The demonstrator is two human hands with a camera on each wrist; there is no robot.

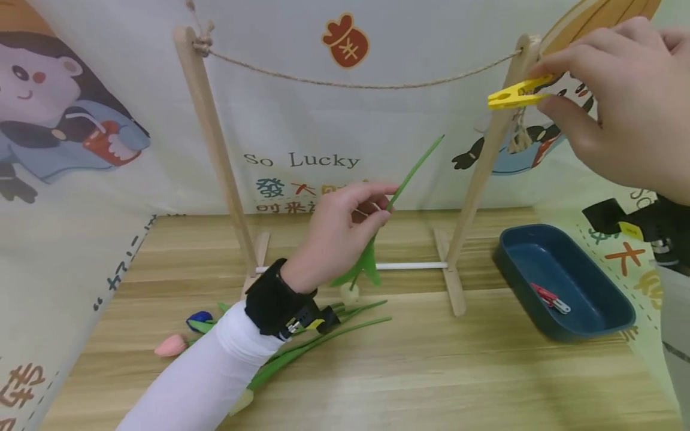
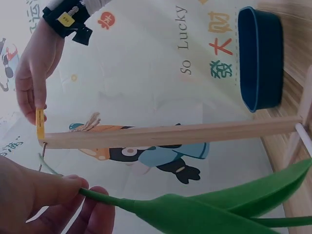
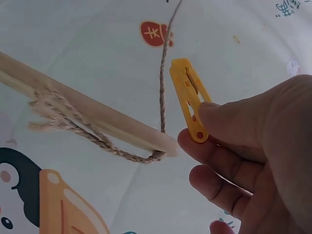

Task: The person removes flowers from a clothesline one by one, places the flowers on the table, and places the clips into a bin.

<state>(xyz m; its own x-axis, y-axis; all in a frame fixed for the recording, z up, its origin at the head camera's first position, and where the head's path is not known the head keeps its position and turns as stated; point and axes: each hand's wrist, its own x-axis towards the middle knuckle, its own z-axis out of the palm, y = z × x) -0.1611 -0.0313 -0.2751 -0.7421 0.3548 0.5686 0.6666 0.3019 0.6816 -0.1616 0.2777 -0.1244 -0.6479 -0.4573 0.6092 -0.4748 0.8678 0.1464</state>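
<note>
The thin green artificial flower stem with broad soft leaves [image 1: 401,185] is held in mid-air between the two posts of the wooden rack, slanting from about 7 o'clock up to 1 o'clock, its tip below the rope. The left hand [image 1: 339,230] has its grip pinched on the stem at mid-length, thumb against fingertips. Judged light, flexible and a little slick; the leaves would fold under pressure, so the bare stem above the leaves looks the sound place to hold or clamp.

The small yellow plastic clothes peg [image 1: 514,94] sits at 2 o'clock of the stem, well apart from it, just beside the top of the right post. The right hand [image 1: 620,102] has its grip clamped on the peg's tail end, nose pointing toward the rope. Judged light, rigid, sprung; squeezing the tail should part its nose.

The twisted jute rope [image 1: 350,84] sags between the light wooden A-frame rack posts [image 1: 212,143].

On the pale wooden desk [image 1: 431,371], at 4 o'clock, a dark blue oblong plastic tray [image 1: 609,326] holds a red peg [image 1: 544,294]. At 8 o'clock lie further artificial tulips, one pink bud [image 1: 171,345] showing.
</note>
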